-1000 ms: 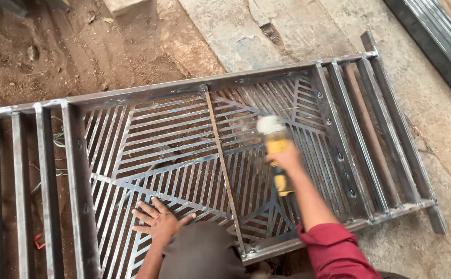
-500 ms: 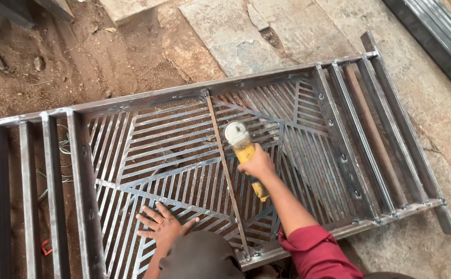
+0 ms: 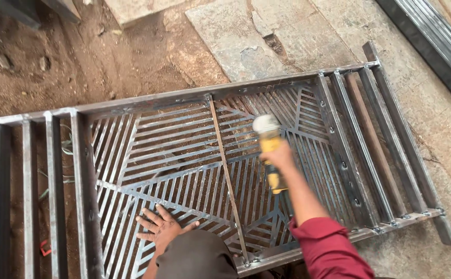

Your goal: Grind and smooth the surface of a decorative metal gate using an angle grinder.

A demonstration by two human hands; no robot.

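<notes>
Head view: right hand wrapping grip around yellow angle grinder, disc riding on grey steel slatted gate panel lying flat on ground. Left hand pressing down, fingers spread, bracing panel. Best keeping disc shallow, passes even.

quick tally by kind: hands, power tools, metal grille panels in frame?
Hands: 2, left hand flat on the grille, right hand gripping the tool
Power tools: 1, yellow angle grinder
Metal grille panels: 1, metal grille panel lying on the ground
Total: 4
</notes>
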